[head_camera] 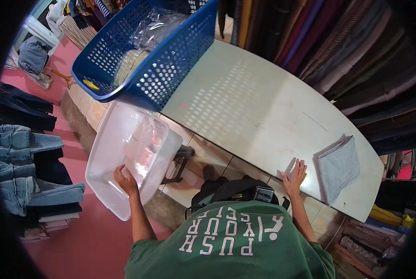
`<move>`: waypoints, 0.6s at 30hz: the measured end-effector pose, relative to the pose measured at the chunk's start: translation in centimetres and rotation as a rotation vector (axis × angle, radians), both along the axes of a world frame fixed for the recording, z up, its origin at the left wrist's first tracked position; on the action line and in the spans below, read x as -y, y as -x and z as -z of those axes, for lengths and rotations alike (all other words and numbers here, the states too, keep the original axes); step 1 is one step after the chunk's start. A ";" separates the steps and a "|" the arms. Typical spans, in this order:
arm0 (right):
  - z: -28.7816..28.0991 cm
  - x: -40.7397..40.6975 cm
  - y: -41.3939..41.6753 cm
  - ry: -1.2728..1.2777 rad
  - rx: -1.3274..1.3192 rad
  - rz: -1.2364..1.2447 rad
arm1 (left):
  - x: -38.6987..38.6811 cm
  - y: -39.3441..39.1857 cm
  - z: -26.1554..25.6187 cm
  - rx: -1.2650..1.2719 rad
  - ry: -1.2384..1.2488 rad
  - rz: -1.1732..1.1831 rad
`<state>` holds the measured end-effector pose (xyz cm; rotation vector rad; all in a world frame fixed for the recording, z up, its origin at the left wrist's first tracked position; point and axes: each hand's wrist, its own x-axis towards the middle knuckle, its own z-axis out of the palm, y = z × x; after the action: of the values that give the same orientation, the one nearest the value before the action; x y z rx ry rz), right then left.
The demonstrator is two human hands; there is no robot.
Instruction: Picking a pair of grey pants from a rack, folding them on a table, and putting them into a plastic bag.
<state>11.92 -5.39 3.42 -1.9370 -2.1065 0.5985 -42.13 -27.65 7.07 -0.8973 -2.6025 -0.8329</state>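
Note:
My left hand is over the white plastic tub, its fingers curled. Clear plastic bags lie in the tub, close to those fingers. Whether the hand pinches any of the film cannot be made out. On the front edge of the pale tabletop, my right hand rests with its fingers spread a little and nothing in it. To the right of that hand lies a folded grey cloth garment, untouched.
A blue perforated plastic basket at the table's left end holds plastic-wrapped goods and a yellow item. Hanging clothes line the table's far side. Folded jeans are stacked at left on a pink surface.

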 end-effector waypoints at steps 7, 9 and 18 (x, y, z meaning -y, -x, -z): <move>0.1 0.1 3.9 0.125 0.266 -0.023 | 1.0 11.2 15.5 0.735 0.084 0.119; -0.1 -0.2 4.2 0.169 0.308 0.003 | -1.2 11.8 18.0 0.897 0.256 0.156; -0.2 -1.2 5.2 0.353 0.313 0.055 | 0.3 8.5 23.3 1.411 0.608 0.348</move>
<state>6.69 -4.19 3.60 -2.4100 -2.2387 0.7396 -50.65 -27.96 -16.18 -1.1860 -4.1689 -0.9732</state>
